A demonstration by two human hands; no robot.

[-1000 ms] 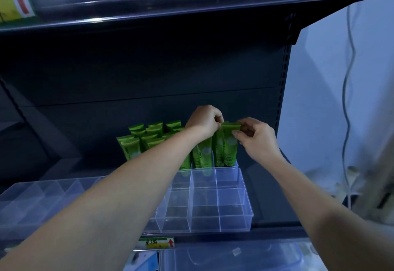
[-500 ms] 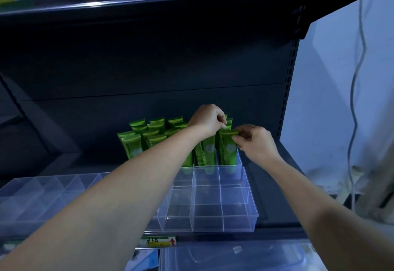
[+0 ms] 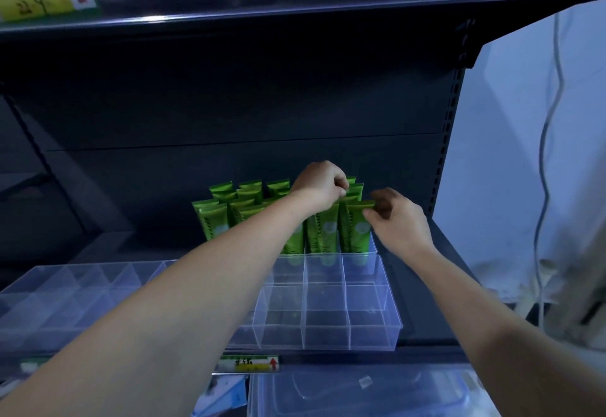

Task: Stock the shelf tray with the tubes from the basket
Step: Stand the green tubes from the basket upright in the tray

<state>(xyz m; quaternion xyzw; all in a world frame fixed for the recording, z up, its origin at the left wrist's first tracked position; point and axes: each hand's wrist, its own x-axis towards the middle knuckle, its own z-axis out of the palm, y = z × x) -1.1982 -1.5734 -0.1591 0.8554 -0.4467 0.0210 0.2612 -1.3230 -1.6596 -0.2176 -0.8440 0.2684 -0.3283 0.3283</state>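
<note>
Green tubes [image 3: 216, 223] upright in the rear compartments of the clear tray [image 3: 373, 318] on the dark shelf [image 3: 426, 298], right hand [image 3: 398, 223] pinching the crimped top of the nearest tube [image 3: 359, 229], left hand [image 3: 319, 188] curled among tube tops, grip unclear, pale wall [image 3: 508, 154] and cable [image 3: 546, 128] at right

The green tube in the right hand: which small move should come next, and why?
Probably release it. The right hand pinches the top of the green tube, which already stands upright in a tray compartment, level with its neighbours; the left hand touches the tubes behind.
</note>
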